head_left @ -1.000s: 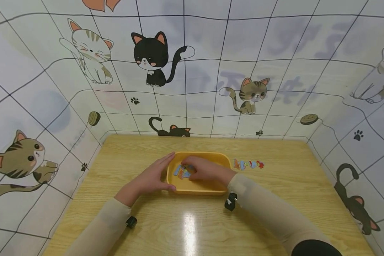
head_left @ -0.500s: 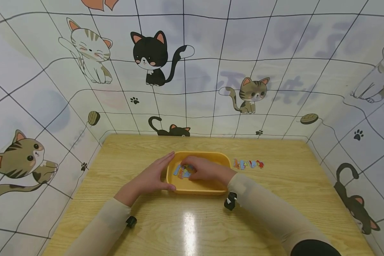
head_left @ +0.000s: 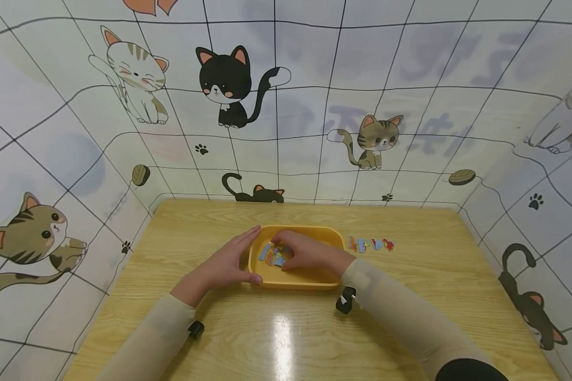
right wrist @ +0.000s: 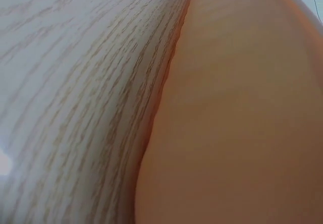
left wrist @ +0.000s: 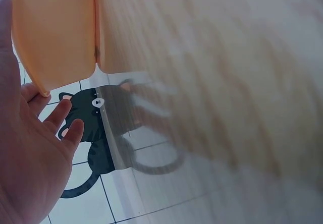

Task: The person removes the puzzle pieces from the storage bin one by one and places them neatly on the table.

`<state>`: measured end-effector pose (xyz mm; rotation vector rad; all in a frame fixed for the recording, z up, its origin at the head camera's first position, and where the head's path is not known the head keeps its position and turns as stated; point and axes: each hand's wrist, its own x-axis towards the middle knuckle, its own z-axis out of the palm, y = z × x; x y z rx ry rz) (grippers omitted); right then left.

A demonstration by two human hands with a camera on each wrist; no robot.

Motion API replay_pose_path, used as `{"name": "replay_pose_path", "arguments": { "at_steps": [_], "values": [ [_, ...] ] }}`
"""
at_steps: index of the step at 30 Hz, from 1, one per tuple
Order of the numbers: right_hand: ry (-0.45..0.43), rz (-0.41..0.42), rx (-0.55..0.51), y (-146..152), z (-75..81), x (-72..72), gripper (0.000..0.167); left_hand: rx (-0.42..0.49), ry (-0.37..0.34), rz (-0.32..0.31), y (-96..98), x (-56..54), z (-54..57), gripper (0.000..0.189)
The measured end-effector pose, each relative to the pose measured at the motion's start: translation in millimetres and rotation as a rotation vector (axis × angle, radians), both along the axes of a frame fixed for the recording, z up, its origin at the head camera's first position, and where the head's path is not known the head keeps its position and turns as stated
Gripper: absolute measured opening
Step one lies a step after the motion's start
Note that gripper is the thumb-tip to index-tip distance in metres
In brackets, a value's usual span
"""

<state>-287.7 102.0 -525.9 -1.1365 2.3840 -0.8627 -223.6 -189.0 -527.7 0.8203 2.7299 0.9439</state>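
A shallow yellow tray (head_left: 314,281) sits on the table, with several small colourful pieces (head_left: 270,257) that look like puzzle pieces at its left end. My left hand (head_left: 221,263) spans the tray's left end, fingers along the far corner and thumb at the near one. In the left wrist view, fingertips of the left hand (left wrist: 45,133) are right at the rim of the tray (left wrist: 55,37). Reaching over the near right side, my right hand (head_left: 302,252) is down inside the tray, thumb and forefinger apart over the pieces. The right wrist view shows only the tray's outer wall (right wrist: 232,113).
A short row of similar colourful pieces (head_left: 371,244) lies on the table to the right of the tray. The wooden table (head_left: 219,338) ends at a backdrop (head_left: 305,106) with cartoon cats behind and on both sides.
The right hand has shifted very slightly within the tray, over the pieces. The left hand and the tray stay where they were.
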Motion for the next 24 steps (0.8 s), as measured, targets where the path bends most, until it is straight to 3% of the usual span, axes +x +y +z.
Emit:
{"name": "replay_pose_path", "arguments": {
  "at_steps": [24],
  "values": [
    [0.022,-0.077,-0.05,28.2,16.5,15.8,0.07,-0.006,0.008,0.001,-1.3,-2.6,-4.5,0.136]
  ]
}}
